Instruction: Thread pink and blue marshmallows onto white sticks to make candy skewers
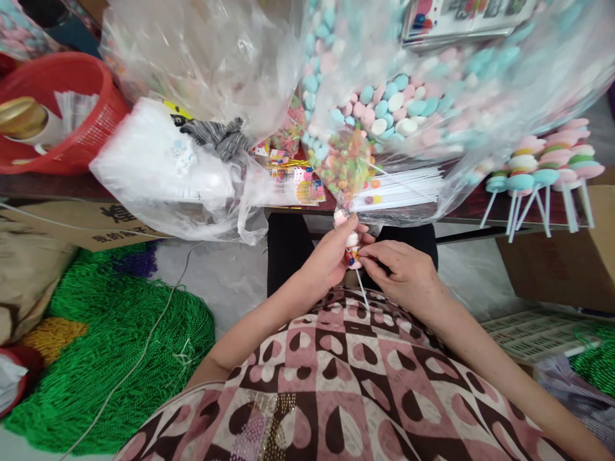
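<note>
Over my lap, my left hand [332, 251] is wrapped round a marshmallow skewer [353, 239], a stack of pale pink and white candies on a white stick. The stick points down towards my dress. A small colourful label [353, 257] lies against the lower candies. From the other side, my right hand [401, 266] pinches at the edge of this label with thumb and forefinger. My left fingers hide part of the stack. Just beyond my hands, the table holds fruit-coloured gummies [353, 160] in a clear bag and a bundle of white sticks [401, 189].
A large clear bag of pink, blue and white marshmallows [384, 109] fills the back. Finished skewers [542, 166] overhang the table at right. Printed labels [298, 186], a white plastic bag [168, 166] and a red basket [62, 115] are at left. Green cords [120, 346] heap on the floor.
</note>
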### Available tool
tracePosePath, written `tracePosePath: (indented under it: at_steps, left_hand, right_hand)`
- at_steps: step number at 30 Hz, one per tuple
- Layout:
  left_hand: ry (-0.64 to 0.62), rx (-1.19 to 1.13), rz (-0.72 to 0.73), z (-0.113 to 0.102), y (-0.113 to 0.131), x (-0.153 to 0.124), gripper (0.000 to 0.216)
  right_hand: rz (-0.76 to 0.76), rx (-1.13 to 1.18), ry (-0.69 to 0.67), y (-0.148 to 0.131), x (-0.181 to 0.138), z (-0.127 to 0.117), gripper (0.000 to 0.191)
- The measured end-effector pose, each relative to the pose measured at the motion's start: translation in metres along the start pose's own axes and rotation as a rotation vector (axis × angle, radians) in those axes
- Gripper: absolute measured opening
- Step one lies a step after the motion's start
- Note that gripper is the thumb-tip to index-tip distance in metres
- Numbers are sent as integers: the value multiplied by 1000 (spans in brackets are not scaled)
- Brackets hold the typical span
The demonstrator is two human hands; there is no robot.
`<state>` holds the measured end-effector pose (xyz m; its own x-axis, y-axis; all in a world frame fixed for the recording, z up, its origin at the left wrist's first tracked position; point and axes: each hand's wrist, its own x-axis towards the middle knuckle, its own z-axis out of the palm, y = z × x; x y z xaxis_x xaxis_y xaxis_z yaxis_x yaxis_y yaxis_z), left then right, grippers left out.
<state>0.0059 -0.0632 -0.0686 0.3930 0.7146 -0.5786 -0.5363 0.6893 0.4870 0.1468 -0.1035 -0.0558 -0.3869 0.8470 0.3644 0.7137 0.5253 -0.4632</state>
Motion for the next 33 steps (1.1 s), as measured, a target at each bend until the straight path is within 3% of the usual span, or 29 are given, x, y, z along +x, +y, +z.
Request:
tracePosePath:
  at_steps: [13,19,21,24,26,29,33]
  left_hand:
    - [35,-14,65,0,-3,-2,37]
    - [41,-87,51,6,-8,-9,38]
    - [18,-131,66,8,-2,-10,38]
    - [-12,-181,182,11,15,-9,34]
    - [-17,-196,259,15,28,-8,32]
    - [-38,-221,307,22,38,-8,30]
    - [-89,-212,299,23,34,-6,24]
  right_hand:
    - [6,-181,23,6,-6,6,16]
    - [25,-108,18,0,-21,-1,15]
    - [99,-31,16,0,-23,-3,13]
    - [396,239,45,2,-24,-9,11]
    - [572,496,-11,1,-23,-11,18]
    - [627,714,-147,-9,-21,-10,30]
    - [680,717,-56,-21,-18,-7,27]
